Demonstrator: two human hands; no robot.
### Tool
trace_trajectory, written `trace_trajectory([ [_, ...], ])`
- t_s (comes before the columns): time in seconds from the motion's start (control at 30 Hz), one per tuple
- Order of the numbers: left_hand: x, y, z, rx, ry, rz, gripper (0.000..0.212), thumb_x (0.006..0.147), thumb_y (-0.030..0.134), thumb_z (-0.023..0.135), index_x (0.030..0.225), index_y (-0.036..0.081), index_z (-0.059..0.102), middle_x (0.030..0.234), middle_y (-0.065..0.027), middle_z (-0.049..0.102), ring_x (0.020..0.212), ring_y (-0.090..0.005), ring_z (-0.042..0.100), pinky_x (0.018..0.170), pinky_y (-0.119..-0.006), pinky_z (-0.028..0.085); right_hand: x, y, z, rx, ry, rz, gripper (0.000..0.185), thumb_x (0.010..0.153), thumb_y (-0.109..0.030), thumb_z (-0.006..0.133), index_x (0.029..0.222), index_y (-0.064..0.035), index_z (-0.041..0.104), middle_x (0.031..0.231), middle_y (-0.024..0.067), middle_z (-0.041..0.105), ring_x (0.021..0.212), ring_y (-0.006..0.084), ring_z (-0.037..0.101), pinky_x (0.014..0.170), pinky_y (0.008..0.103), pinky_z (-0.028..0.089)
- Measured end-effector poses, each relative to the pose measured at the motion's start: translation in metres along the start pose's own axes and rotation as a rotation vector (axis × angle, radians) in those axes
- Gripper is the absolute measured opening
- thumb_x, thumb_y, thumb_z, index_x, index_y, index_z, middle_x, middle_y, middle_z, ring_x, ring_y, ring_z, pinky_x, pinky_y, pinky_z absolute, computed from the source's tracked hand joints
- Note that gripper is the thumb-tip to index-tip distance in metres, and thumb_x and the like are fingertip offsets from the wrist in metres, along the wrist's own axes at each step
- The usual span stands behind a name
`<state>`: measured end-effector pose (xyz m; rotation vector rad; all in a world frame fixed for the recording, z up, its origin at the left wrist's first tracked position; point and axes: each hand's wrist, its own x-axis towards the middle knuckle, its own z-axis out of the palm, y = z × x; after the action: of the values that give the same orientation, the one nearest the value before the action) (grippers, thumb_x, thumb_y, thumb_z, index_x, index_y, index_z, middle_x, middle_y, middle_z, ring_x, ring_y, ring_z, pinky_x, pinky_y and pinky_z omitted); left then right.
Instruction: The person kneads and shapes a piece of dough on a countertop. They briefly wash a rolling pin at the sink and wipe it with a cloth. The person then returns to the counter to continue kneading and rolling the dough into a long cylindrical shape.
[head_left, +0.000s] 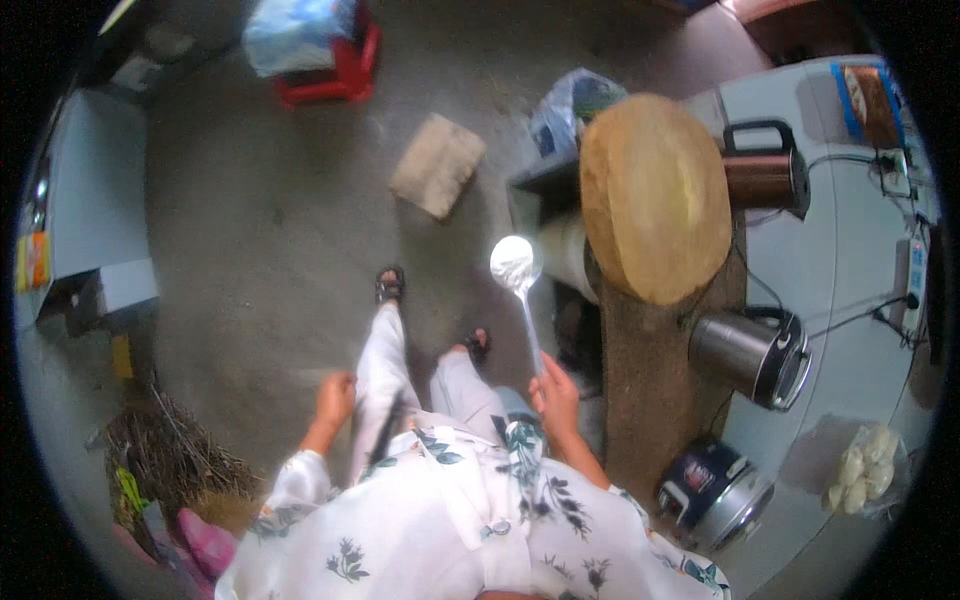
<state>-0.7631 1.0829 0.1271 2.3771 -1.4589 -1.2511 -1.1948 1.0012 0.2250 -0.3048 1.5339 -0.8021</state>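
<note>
A long-handled metal spoon or ladle (514, 262) is in my right hand (556, 390), its round bowl pointing away from me and shining brightly. The bowl is over the floor, left of a wooden bench (645, 375). On that bench stands a thick round wooden chopping block (656, 199), right of the spoon. My left hand (334, 397) hangs beside my left thigh with the fingers curled; whether anything is inside them cannot be made out.
A flat block (439, 166) lies on the floor ahead, near a red stool (330, 82). Kettles (750, 356) (765, 176) and a rice cooker (716, 495) stand at the right. Brushwood (176, 457) lies at the lower left, below a white cabinet (101, 195).
</note>
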Motion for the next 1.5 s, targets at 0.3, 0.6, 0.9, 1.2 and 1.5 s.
trace_trajectory([
  [0.3,-0.038,-0.092,-0.055,-0.155,0.0,-0.336,0.023,0.087,0.013,0.061,0.104,0.002,0.071,0.101,-0.0178,0.073,0.096,-0.0296,0.07,0.084,-0.039,0.053,-0.015,-0.083,0.114,-0.262,-0.196,-0.048,0.041,0.099,-0.007,0.051,0.139,-0.0009,0.052,0.073,0.0062,0.061,0.047,0.0066,0.043,0.043,0.021,0.034],
  [0.6,0.037,-0.137,-0.213,-0.403,0.24,-0.314,0.023,0.085,0.011,0.059,0.102,0.001,0.071,0.101,-0.0184,0.073,0.097,-0.0292,0.07,0.086,-0.038,0.053,-0.019,-0.143,0.315,-0.375,-0.409,-0.124,0.039,0.099,-0.01,0.053,0.137,-0.0013,0.055,0.074,0.0049,0.06,0.05,0.0078,0.045,0.044,0.0208,0.034],
  [0.9,0.141,-0.187,-0.289,-0.579,0.334,-0.226,0.023,0.085,0.01,0.06,0.103,0.001,0.071,0.1,-0.0172,0.073,0.095,-0.0272,0.07,0.084,-0.037,0.053,-0.001,-0.197,0.483,-0.492,-0.537,-0.111,0.038,0.099,-0.011,0.053,0.136,-0.0018,0.056,0.075,0.0032,0.06,0.052,0.0072,0.046,0.044,0.0207,0.035],
  [1.2,0.17,-0.196,-0.339,-0.655,0.331,-0.528,0.019,0.087,0.006,0.06,0.101,0.001,0.072,0.089,-0.0108,0.072,0.081,-0.0212,0.068,0.074,-0.034,0.054,0.1,-0.288,0.634,-0.434,-0.633,-0.177,0.036,0.098,-0.008,0.053,0.133,-0.0003,0.058,0.073,0.0038,0.06,0.049,0.0074,0.044,0.044,0.0212,0.033],
  [1.5,0.254,-0.231,-0.339,-0.659,0.406,-0.492,0.016,0.086,0.005,0.062,0.098,0.0,0.07,0.081,-0.0099,0.071,0.07,-0.0196,0.067,0.063,-0.034,0.053,0.184,-0.415,0.734,-0.365,-0.586,-0.3,0.037,0.099,-0.008,0.052,0.135,-0.0021,0.056,0.073,0.0051,0.062,0.044,0.0053,0.041,0.038,0.0206,0.032],
])
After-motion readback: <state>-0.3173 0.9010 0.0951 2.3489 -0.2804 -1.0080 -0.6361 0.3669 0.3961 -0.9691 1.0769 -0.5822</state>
